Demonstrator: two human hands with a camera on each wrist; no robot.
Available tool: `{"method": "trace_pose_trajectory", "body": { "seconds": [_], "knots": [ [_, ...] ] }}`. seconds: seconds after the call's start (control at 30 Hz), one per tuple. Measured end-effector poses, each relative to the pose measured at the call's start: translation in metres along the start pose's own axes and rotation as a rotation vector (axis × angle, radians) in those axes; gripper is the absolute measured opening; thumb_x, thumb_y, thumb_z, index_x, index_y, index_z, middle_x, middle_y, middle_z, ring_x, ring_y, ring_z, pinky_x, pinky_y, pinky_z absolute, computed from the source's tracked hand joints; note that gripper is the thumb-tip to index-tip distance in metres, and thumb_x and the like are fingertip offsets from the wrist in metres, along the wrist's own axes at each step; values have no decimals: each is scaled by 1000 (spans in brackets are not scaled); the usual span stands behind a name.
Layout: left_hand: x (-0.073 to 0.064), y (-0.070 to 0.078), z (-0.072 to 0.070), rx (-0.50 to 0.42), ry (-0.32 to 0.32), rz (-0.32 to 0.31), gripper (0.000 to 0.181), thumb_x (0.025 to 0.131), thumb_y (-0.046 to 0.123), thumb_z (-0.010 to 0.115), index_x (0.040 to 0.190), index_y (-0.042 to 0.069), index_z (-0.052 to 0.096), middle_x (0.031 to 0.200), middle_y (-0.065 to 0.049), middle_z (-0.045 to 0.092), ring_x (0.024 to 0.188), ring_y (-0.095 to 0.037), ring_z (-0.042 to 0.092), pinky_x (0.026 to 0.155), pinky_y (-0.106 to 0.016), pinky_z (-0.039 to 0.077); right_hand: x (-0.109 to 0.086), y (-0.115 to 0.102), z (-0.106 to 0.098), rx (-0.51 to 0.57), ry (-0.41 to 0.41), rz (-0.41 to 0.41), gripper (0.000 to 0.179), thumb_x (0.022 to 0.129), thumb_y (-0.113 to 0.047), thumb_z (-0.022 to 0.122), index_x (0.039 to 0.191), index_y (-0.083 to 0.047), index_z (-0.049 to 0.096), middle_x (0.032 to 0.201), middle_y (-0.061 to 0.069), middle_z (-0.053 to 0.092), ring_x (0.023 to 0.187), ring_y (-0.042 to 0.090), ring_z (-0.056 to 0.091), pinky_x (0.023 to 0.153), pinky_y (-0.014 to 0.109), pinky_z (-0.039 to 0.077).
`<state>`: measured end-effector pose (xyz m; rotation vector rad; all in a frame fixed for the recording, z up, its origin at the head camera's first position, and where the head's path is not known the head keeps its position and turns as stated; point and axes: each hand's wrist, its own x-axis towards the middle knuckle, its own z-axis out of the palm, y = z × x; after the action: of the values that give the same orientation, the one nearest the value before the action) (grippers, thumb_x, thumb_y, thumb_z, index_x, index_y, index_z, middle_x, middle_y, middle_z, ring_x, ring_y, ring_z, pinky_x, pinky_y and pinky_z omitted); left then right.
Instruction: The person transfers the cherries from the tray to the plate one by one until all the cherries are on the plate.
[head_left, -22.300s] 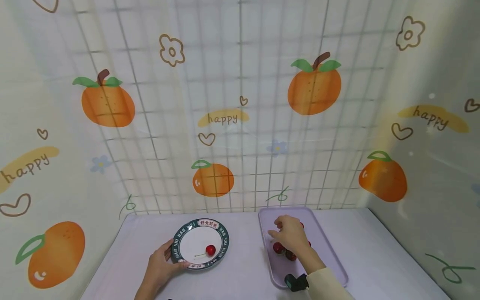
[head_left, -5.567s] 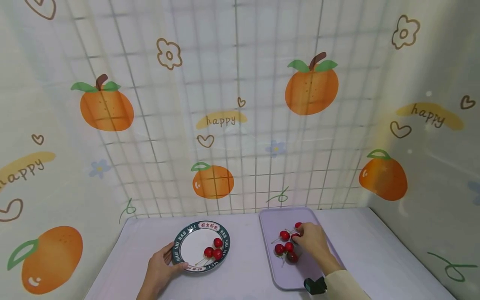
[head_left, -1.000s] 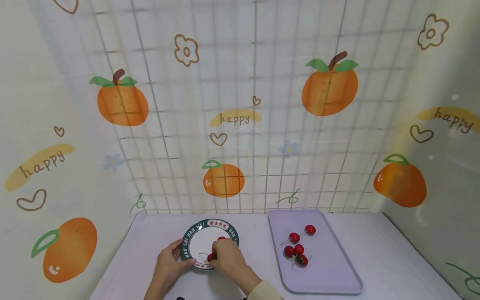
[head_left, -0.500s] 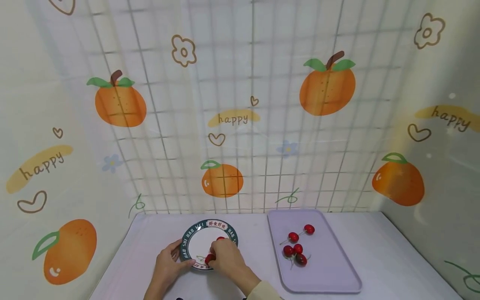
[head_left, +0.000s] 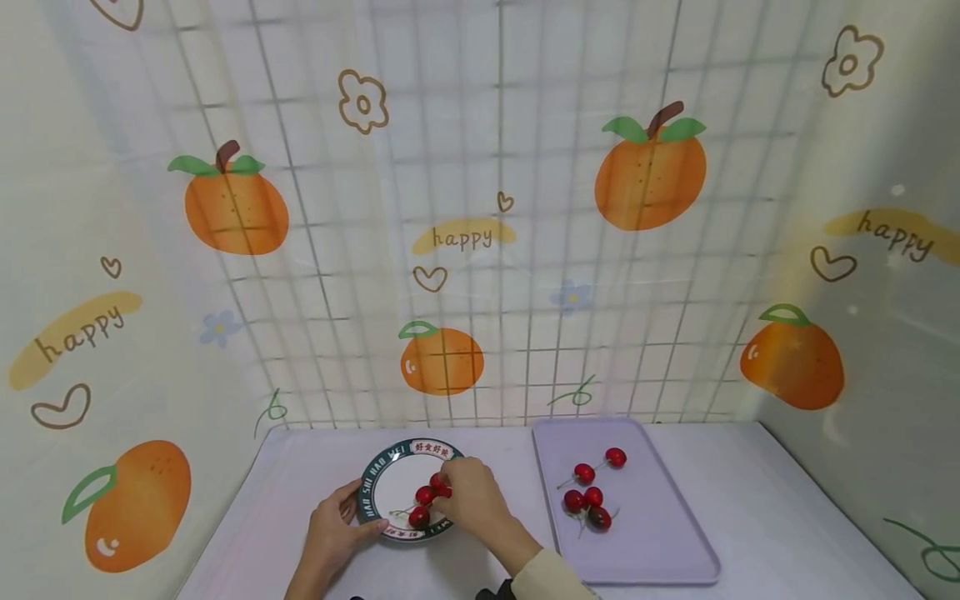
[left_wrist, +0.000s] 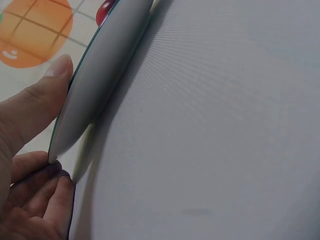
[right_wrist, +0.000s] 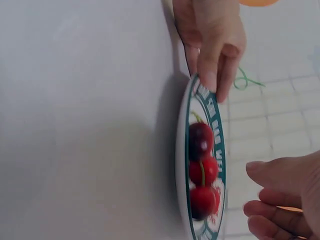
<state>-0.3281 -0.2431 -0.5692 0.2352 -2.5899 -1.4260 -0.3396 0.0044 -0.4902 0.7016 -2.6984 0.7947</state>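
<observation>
A white plate with a dark green lettered rim [head_left: 367, 500] stands on the table. My left hand [head_left: 330, 533] grips its left edge; the left wrist view shows the thumb [left_wrist: 61, 67] over the rim and curled fingers by the underside. Several cherries lie on the plate, among them a dark red cherry [head_left: 418, 517] near the front. Just over the plate's right side is my right hand [head_left: 476, 500], partly hiding the cherries there. In the right wrist view that hand [right_wrist: 287, 197] has thumb and fingers apart, holding nothing, beside the cherries [right_wrist: 204, 171].
A lilac tray [head_left: 645, 554] lies to the right of the plate, with several stemmed cherries [head_left: 584, 473] on its left half. A white cloth [head_left: 510, 467] covers the table. Behind it hangs a curtain [head_left: 540, 250] printed with oranges, in front of a wire grid.
My right hand has let go of the dark red cherry and drawn slightly up and right. Earlier frames show fewer cherries on the plate. My left hand has stayed at the rim.
</observation>
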Motion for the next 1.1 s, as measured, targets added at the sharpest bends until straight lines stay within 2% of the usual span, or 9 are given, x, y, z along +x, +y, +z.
{"method": "trace_pose_trajectory", "body": {
  "seconds": [0.17, 0.4, 0.6, 0.83, 1.0, 1.1],
  "knots": [
    [2, 0, 1, 21, -3, -5, 102, 66, 31, 101, 147, -7, 53, 152, -31, 50, 141, -47, 49, 113, -46, 50, -2, 18, -14, -2, 33, 32, 22, 76, -9, 92, 89, -1, 76, 80, 6, 72, 74, 18, 63, 64, 35, 60],
    [1, 1, 1, 39, -4, -22, 102, 66, 34, 101, 147, -7, 52, 152, -31, 50, 140, -47, 50, 113, -47, 50, -9, 47, -32, -12, 71, 110, 24, 79, -10, 91, 95, 0, 77, 86, 9, 74, 79, 25, 69, 74, 43, 67],
    [1, 1, 3, 34, 2, -29, 101, 67, 32, 101, 147, -6, 53, 152, -31, 51, 141, -46, 50, 112, -46, 50, -14, 75, -45, -31, 90, 172, 25, 80, -12, 92, 95, -1, 76, 88, 11, 75, 80, 26, 70, 77, 44, 68],
    [0, 2, 4, 18, 1, -42, 101, 66, 29, 101, 148, -6, 52, 153, -31, 50, 142, -47, 48, 113, -46, 50, -24, 108, -64, -72, 147, 200, 22, 77, -7, 92, 89, 0, 74, 84, 10, 73, 78, 26, 69, 74, 47, 64],
    [0, 2, 3, 21, 1, -44, 101, 66, 29, 101, 148, -6, 52, 153, -31, 50, 142, -47, 48, 113, -47, 50, -33, 132, -77, -88, 151, 255, 22, 79, -7, 88, 93, 3, 75, 84, 11, 74, 82, 32, 70, 76, 53, 63],
    [1, 2, 4, 28, -1, -42, 103, 66, 31, 101, 148, -6, 52, 153, -31, 49, 141, -48, 48, 113, -48, 50, -39, 145, -84, -94, 152, 265, 22, 79, -6, 88, 92, 3, 74, 81, 9, 73, 81, 31, 70, 77, 53, 63]
  ]
}}
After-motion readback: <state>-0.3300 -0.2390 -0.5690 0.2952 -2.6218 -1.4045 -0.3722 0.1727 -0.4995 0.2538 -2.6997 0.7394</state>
